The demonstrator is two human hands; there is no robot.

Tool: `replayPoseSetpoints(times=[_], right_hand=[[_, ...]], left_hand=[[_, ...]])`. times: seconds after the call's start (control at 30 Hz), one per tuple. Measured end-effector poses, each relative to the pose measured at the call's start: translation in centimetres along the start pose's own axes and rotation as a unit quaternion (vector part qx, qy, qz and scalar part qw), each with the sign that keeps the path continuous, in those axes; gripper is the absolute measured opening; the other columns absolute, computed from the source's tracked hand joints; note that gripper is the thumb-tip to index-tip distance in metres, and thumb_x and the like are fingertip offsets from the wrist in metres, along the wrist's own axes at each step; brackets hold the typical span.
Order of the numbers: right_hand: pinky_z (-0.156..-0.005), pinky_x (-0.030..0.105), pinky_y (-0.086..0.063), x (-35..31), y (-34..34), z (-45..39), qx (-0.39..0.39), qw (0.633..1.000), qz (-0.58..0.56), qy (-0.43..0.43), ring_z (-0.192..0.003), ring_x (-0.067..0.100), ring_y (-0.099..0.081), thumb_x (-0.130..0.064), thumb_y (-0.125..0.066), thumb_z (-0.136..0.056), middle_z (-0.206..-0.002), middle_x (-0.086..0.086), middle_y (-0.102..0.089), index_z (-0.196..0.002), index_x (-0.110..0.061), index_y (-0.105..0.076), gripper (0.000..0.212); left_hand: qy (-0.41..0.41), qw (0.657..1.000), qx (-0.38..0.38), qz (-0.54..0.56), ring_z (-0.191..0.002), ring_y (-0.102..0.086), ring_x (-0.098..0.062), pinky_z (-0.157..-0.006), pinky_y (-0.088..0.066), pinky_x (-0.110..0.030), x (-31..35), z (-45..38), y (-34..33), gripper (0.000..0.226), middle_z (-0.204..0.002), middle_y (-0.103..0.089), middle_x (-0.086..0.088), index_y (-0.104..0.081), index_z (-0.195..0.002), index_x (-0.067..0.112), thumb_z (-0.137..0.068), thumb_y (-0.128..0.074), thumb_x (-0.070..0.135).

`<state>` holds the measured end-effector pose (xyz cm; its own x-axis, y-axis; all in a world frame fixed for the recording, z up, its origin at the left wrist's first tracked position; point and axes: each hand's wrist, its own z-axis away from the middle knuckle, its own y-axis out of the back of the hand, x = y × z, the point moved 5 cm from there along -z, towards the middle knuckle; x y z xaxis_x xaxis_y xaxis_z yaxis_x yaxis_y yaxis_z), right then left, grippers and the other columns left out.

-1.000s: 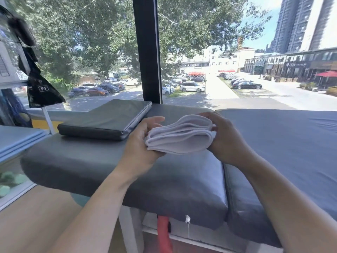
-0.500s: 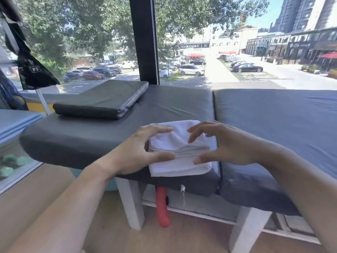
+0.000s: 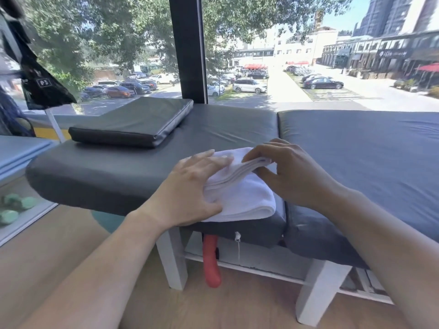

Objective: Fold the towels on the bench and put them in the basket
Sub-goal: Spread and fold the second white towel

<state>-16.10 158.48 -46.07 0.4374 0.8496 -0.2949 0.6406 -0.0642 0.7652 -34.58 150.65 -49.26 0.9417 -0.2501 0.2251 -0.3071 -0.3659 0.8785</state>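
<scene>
Hands (image 3: 190,188) (image 3: 287,172) pressing folded white towel (image 3: 242,198) on grey bench (image 3: 118,172)

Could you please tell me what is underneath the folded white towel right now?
The white towel lies on the dark bench cushion, near its front edge. The left hand presses on it; the right hand pinches its upper layers. Whatever lies between the folds is covered.

You have a soft, matt cloth towel (image 3: 240,198) on a smooth, slightly glossy leather-look bench (image 3: 118,176) above a wood-look floor (image 3: 237,309).
</scene>
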Motion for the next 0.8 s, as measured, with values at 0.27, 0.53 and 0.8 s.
replayPoseSetpoints(times=[0.27, 0.53, 0.8], right_hand=[[-0.089, 0.035, -0.051, -1.0, 0.2, 0.4, -0.149, 0.986, -0.07, -0.004, -0.105, -0.003, -0.064, -0.019, -0.069, -0.088, -0.114, -0.024, -0.071, -0.089, -0.026, -0.054, 0.016], [-0.097, 0.028, -0.045, 0.0, -1.1, 1.5, -0.262, 0.964, 0.009, -0.035, -0.105, -0.005, -0.057, -0.034, -0.077, -0.08, -0.117, -0.049, -0.055, -0.105, -0.028, -0.061, 0.03], [-0.093, 0.032, -0.044, -0.4, -2.3, 2.3, -0.231, 0.972, 0.05, 0.008, -0.108, 0.008, -0.045, -0.052, -0.084, -0.062, -0.125, -0.019, -0.048, -0.1, -0.035, -0.039, 0.061]], left_hand=[[-0.018, 0.999, 0.002, 0.029, -0.146, -0.036, -0.002, -0.123, -0.021, -0.029, 0.7, -0.2, 0.0, 0.065, -0.143, -0.056, 0.019, -0.058, -0.141, 0.034, -0.08, -0.06, 0.011], [0.0, 0.992, -0.087, 0.093, -0.147, -0.018, 0.012, -0.122, -0.012, -0.015, 0.2, 0.8, -0.3, 0.053, -0.153, -0.045, 0.02, -0.06, -0.138, 0.037, -0.092, -0.057, 0.011], [-0.025, 0.997, -0.036, 0.062, -0.149, -0.02, 0.008, -0.125, -0.012, -0.025, -0.7, 2.0, -1.6, 0.09, -0.154, -0.043, 0.021, -0.05, -0.145, 0.039, -0.066, -0.092, 0.028]])
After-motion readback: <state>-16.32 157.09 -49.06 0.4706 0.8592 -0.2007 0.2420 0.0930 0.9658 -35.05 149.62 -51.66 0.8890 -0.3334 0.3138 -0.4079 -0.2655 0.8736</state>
